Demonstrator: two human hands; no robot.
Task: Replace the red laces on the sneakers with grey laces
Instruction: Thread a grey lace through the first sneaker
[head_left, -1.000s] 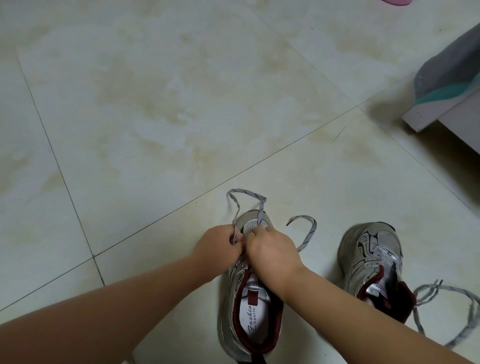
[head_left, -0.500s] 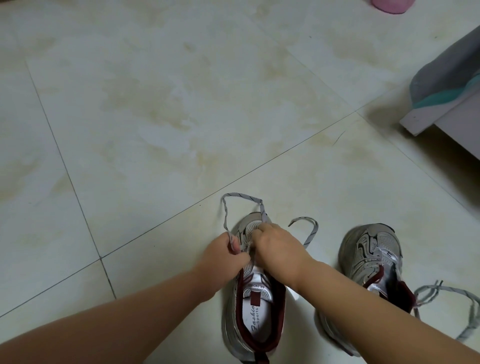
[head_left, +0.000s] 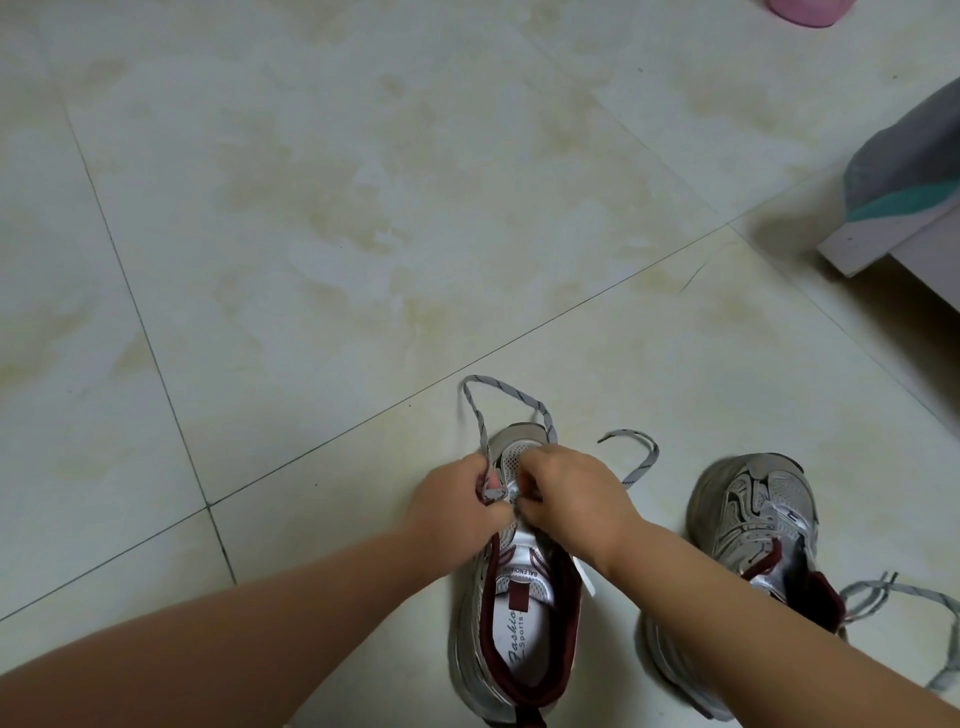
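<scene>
A silver sneaker with dark red lining (head_left: 517, 623) stands on the floor, toe pointing away from me. A grey lace (head_left: 496, 402) loops out beyond its toe, with one free end curling to the right. My left hand (head_left: 452, 501) pinches the lace at the lowest eyelets. My right hand (head_left: 569, 499) pinches the lace or the eyelet edge opposite; its fingertips hide the spot. The second sneaker (head_left: 753, 525) stands to the right, partly behind my right forearm, with another grey lace (head_left: 893, 597) lying loose beside it. No red lace shows.
Pale tiled floor (head_left: 337, 234) stretches ahead and to the left. A bed corner with grey and teal bedding (head_left: 904, 176) juts in at the right. A pink object (head_left: 802, 9) sits at the top edge.
Both hands slid slightly toward me along the sneaker. The lace loop beyond the toe has grown taller and narrower. The view tilted a little.
</scene>
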